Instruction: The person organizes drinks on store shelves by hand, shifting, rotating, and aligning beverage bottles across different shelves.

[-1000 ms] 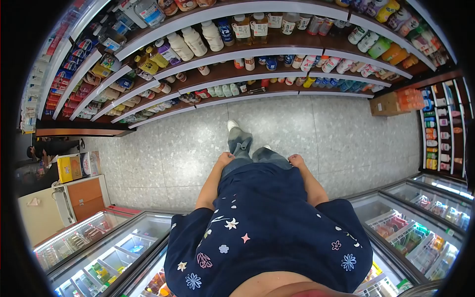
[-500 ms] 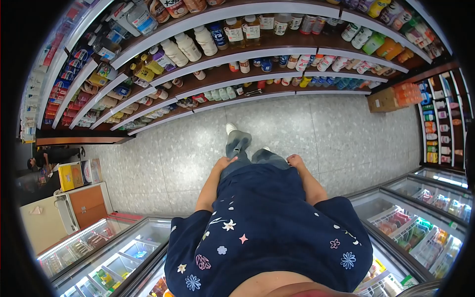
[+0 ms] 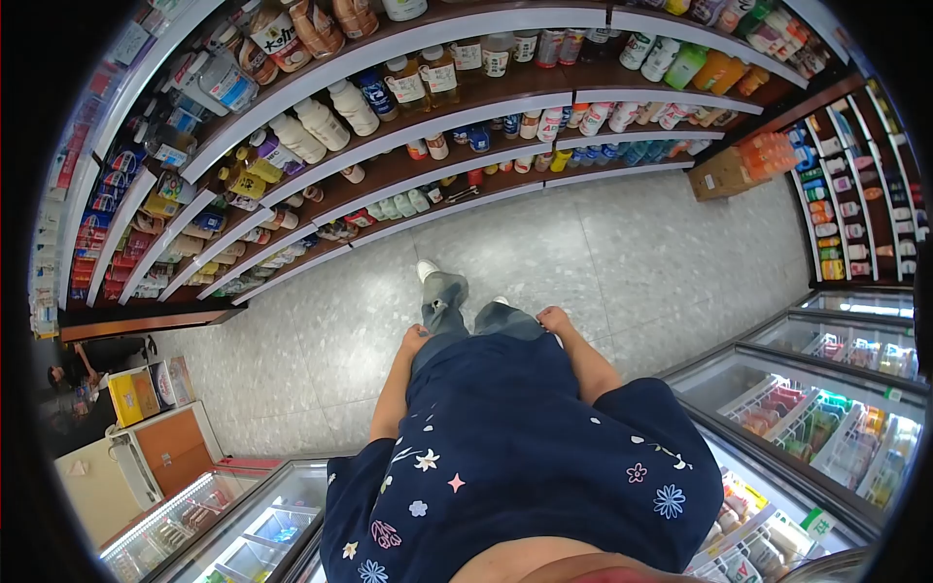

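Note:
My left hand (image 3: 415, 337) hangs beside my left thigh, close to the jeans (image 3: 446, 311). Its fingers are small and partly turned away, so their position is unclear. By the other thigh is my right hand (image 3: 555, 320), fingers curled inward and nothing visible in them. Neither hand touches any goods. I wear a dark blue shirt (image 3: 505, 418) with embroidered flowers. One white shoe (image 3: 426, 269) is set ahead of the other on the grey tiled floor (image 3: 525, 243).
Shelves (image 3: 457, 117) of bottled drinks curve across the front. A cardboard box (image 3: 721, 177) with orange-topped bottles stands at the far right. Glass-topped freezers (image 3: 777, 398) flank me behind on both sides. Another person (image 3: 92, 364) is at the far left, near a counter (image 3: 170, 437).
The view has turned slightly to the right; the shelves and box have shifted left in the picture. My legs have moved in a step, and both arms still hang down.

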Motion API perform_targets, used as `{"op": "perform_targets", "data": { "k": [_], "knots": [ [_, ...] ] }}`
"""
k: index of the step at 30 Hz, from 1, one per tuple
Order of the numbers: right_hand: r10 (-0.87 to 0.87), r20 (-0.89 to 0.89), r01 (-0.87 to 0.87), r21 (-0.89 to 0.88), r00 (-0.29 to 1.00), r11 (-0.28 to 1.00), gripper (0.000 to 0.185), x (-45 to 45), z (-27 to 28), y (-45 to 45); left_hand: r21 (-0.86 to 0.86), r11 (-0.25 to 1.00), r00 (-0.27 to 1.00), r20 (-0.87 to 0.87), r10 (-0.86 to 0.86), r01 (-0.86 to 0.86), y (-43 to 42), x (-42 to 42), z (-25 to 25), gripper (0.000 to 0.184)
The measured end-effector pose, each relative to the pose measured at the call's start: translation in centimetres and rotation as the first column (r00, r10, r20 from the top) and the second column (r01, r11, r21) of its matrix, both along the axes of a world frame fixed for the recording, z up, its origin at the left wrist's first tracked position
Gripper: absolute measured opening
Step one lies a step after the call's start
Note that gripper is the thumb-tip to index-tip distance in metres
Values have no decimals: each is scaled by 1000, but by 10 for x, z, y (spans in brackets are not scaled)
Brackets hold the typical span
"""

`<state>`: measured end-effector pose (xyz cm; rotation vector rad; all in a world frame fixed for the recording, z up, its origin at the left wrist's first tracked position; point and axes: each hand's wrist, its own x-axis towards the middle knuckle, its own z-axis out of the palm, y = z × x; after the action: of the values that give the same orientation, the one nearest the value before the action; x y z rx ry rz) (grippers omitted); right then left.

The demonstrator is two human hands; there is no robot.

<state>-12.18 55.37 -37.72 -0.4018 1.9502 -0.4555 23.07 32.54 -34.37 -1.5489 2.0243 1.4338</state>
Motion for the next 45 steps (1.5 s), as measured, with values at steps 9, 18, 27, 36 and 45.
{"op": "perform_targets", "data": {
  "k": [9, 18, 27, 36, 45],
  "knots": [
    [10, -23, -10, 3, 1000, 1000, 26, 3, 0, 1, 74, 992, 993, 40, -110, 107, -5, 0, -5, 42],
    [3, 1, -3, -15, 1000, 1000, 27, 1, 4, 3, 24, 987, 969, 187, -162, 160, 1, -3, 16, 76],
    [-3, -56, 0, -50, 998, 999, 26, 2, -4, -2, 38, 992, 989, 85, -119, 117, -2, 9, -7, 74],
    [19, -3, -19, -15, 1000, 1000, 26, -2, -10, -8, 26, 1000, 998, 66, 14, -15, -2, 9, -15, 65],
    [-64, 82, 64, 10, 995, 998, 23, -1, 1, -13, 28, 991, 976, 176, -132, 129, -7, 3, 15, 72]
  ]
}}
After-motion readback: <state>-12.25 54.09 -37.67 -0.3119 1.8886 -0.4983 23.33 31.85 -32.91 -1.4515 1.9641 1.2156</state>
